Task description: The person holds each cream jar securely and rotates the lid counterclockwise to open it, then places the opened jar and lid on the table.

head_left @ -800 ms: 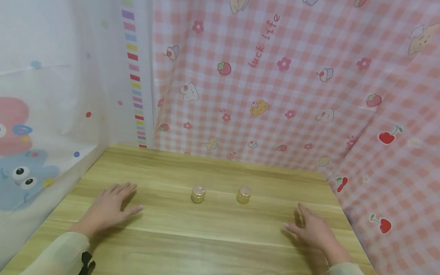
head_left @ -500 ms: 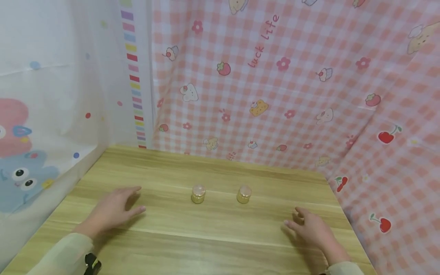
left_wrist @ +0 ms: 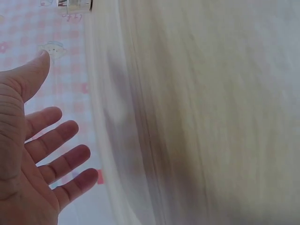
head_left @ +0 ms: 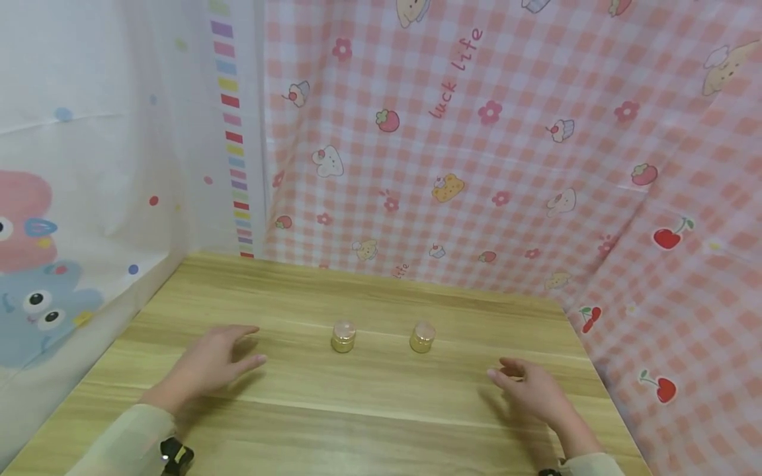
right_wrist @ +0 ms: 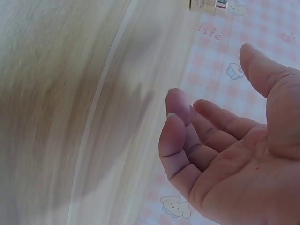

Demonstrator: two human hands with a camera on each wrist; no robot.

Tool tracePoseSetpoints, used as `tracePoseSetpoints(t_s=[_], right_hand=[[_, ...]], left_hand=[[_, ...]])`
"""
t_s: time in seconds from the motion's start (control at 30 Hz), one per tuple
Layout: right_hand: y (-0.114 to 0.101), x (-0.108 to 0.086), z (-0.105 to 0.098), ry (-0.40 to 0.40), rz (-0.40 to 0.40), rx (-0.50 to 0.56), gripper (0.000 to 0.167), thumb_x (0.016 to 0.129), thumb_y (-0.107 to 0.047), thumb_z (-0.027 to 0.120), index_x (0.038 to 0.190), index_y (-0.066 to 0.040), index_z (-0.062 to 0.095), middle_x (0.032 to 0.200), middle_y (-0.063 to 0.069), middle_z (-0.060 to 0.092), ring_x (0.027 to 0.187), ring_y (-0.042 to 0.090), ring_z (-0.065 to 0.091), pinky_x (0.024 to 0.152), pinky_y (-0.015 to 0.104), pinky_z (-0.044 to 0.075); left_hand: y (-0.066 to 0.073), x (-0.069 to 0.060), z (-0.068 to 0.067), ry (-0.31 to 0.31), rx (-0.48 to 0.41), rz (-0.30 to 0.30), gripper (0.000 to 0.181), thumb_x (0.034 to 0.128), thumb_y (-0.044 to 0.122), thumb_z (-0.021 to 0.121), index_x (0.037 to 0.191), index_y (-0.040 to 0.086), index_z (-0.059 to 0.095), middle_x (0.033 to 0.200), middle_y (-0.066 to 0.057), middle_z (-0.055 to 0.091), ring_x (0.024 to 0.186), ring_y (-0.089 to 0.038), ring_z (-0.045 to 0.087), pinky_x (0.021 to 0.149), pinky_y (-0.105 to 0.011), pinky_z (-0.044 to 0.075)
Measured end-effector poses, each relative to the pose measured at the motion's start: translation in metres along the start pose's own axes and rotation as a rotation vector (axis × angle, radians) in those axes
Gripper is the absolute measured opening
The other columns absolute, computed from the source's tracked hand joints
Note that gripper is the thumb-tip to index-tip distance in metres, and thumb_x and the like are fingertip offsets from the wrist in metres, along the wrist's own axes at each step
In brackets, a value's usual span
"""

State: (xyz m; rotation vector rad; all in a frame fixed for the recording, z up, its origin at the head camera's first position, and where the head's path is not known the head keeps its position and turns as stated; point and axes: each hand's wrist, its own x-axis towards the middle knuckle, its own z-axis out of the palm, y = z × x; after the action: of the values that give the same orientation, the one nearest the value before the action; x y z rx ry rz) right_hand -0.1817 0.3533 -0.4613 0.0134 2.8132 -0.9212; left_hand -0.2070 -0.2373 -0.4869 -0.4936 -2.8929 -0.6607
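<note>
Two small round gold jars with pale, shiny tops stand upright and apart on the wooden table: a left jar and a right jar. To the left of them my left hand hovers with thumb and fingers spread, holding nothing. My right hand is off to their right, its fingers loosely bent and its palm bare. Neither hand touches a jar. In the left wrist view a gold jar is cut off by the top edge. The right wrist view likewise catches part of a gold jar at its top.
The wood-grain table runs back to a pink checked cloth hanging behind it and along the right side. A white cloth with cartoon prints hangs at the left. Black bows sit near both sleeve cuffs.
My left hand has moved to the right, nearer the jars. The right hand has shifted slightly left, and its fingers have bent more. Both jars stay in place.
</note>
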Motion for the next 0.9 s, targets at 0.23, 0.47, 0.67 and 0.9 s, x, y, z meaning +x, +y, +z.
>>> tracePoseSetpoints(t_s=[0.23,0.47,0.67,0.9], right_hand=[[-0.005,0.001,0.006,-0.002,0.009,0.088,0.073,0.103,-0.05,0.067,0.151,0.003,0.054,0.141,0.025,0.068,0.119,0.033,0.072,0.101,0.056,0.058],[-0.009,0.004,0.01,-0.022,-0.003,0.176,0.072,0.104,-0.044,0.069,0.151,0.007,0.052,0.14,0.027,0.067,0.107,0.027,0.076,0.092,0.047,0.063],[-0.012,0.005,0.015,-0.038,-0.008,0.221,0.071,0.103,-0.042,0.07,0.151,0.007,0.052,0.141,0.028,0.067,0.105,0.027,0.076,0.092,0.046,0.063],[-0.019,0.008,0.022,-0.042,-0.002,0.231,0.069,0.103,-0.041,0.071,0.151,0.005,0.053,0.139,0.024,0.068,0.101,0.024,0.075,0.092,0.044,0.063]], left_hand=[[0.008,0.003,0.004,0.001,-0.007,-0.003,0.067,0.0965,0.049,0.076,0.143,0.003,0.064,0.143,-0.025,0.067,0.133,-0.052,0.061,0.111,-0.069,0.047],[0.016,0.006,0.006,-0.006,-0.021,0.013,0.067,0.097,0.05,0.075,0.143,0.003,0.064,0.142,-0.024,0.068,0.132,-0.051,0.061,0.11,-0.069,0.048],[0.022,0.01,0.01,-0.007,-0.029,0.031,0.066,0.0969,0.049,0.076,0.143,0.003,0.064,0.142,-0.024,0.068,0.131,-0.051,0.062,0.11,-0.068,0.048],[0.028,0.014,0.015,-0.017,-0.042,0.037,0.065,0.096,0.047,0.078,0.142,0.003,0.065,0.141,-0.023,0.068,0.131,-0.05,0.063,0.11,-0.067,0.049]])
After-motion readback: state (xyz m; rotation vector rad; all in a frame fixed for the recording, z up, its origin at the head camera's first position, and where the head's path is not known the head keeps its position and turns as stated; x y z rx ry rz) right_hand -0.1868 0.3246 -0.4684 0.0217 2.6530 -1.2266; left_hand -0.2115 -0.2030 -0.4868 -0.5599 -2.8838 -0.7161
